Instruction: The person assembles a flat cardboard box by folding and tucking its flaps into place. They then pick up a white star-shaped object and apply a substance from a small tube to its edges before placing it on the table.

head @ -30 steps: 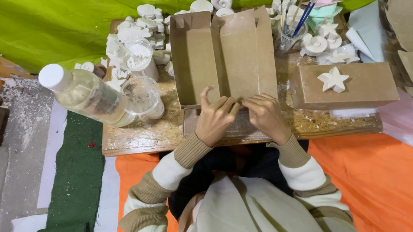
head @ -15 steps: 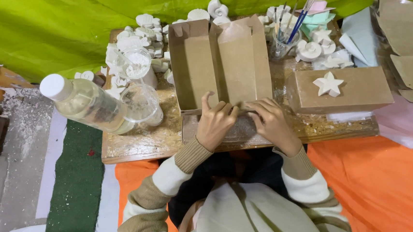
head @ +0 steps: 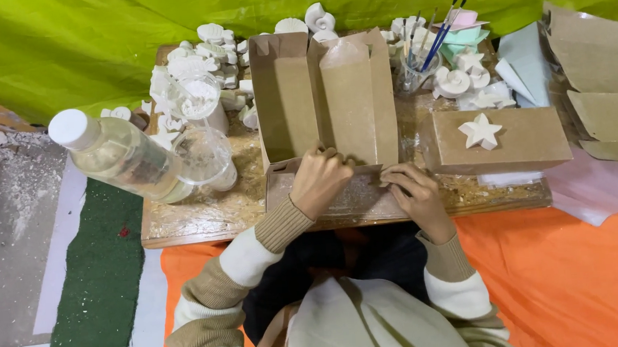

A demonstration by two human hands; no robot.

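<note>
Brown cardboard box [head: 326, 107] stands open near the middle of the low wooden surface [head: 203, 213], its flap lying toward the person. The left hand [head: 319, 181] presses on that flap, fingers curled together; the right hand [head: 413, 191] pinches its edge. A clear bottle [head: 123, 156] lies to the left, a star-topped box [head: 499, 141] to the right.

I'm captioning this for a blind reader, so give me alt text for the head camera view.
Seen from above, a person's left hand and right hand press on the near flap of an open brown cardboard box on a low wooden board. A clear plastic bottle lies to the left, white plaster shapes behind, and a closed box topped with a white star to the right.
</note>
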